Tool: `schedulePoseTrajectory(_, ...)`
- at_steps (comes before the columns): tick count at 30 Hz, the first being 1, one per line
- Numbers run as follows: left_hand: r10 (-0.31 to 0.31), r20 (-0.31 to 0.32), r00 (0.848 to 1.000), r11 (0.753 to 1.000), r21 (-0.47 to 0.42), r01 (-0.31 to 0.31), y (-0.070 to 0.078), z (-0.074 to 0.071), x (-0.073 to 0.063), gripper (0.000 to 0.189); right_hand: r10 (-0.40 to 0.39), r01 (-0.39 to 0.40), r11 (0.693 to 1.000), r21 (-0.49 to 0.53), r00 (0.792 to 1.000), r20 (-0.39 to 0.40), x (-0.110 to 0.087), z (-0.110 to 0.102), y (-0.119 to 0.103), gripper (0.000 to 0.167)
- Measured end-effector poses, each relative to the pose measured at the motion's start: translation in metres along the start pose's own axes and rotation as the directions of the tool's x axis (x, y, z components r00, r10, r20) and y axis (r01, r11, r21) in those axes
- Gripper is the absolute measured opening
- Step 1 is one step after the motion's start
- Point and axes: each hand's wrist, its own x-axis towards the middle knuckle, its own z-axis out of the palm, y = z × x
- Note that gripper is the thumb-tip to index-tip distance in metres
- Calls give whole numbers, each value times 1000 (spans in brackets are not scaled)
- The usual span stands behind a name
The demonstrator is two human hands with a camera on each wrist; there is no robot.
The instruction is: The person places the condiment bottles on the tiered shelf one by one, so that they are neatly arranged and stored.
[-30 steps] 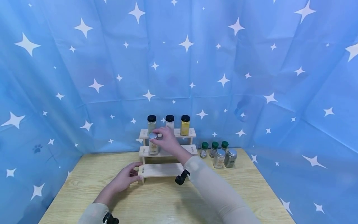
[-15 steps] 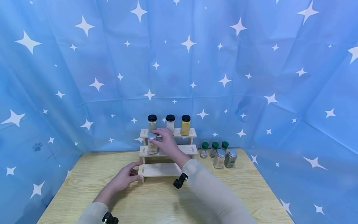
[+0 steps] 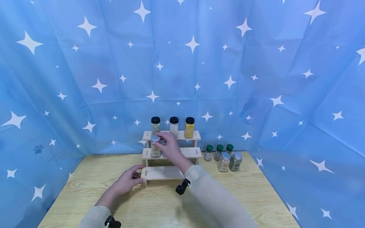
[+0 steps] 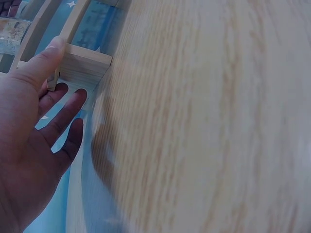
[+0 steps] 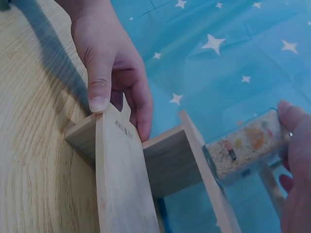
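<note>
A glass spice jar [image 3: 156, 150] with a silver lid and pale grainy contents stands upright at the left end of the middle step of a three-tier wooden rack [image 3: 163, 173]. My right hand [image 3: 171, 148] pinches this jar near its lid, thumb in front. The right wrist view shows the jar's printed label [image 5: 248, 145] and its base right at the step. My left hand [image 3: 128, 181] grips the left end of the lowest step, thumb on the front edge. Beyond the thumb, the other fingers reach behind that end, partly hidden in the head view.
Three black-lidded jars [image 3: 189, 127] line the top step. Right of the rack, on the wooden table [image 3: 159, 205], stand three green-capped bottles [image 3: 208, 153] and two silver-lidded jars [image 3: 223, 162]. A blue star-patterned curtain [image 3: 182, 79] hangs behind and at both sides.
The silver-lidded jar has shifted slightly left on the middle step, with my right hand still pinching it. My right forearm has moved a little left. The left hand keeps its grip on the rack.
</note>
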Motion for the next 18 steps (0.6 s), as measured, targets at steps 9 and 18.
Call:
schedulePoseTrajectory(9, 4, -3, 1000, 1000, -8, -4, -1, 1, 0, 71, 43, -42, 997, 57, 999, -22, -23, -20, 9, 52)
schedulePoseTrajectory(18, -7, -6, 1000, 1000, -22, 7, 0, 2, -1, 72, 75, -76, 997, -7, 996, -55, -69, -80, 32, 26)
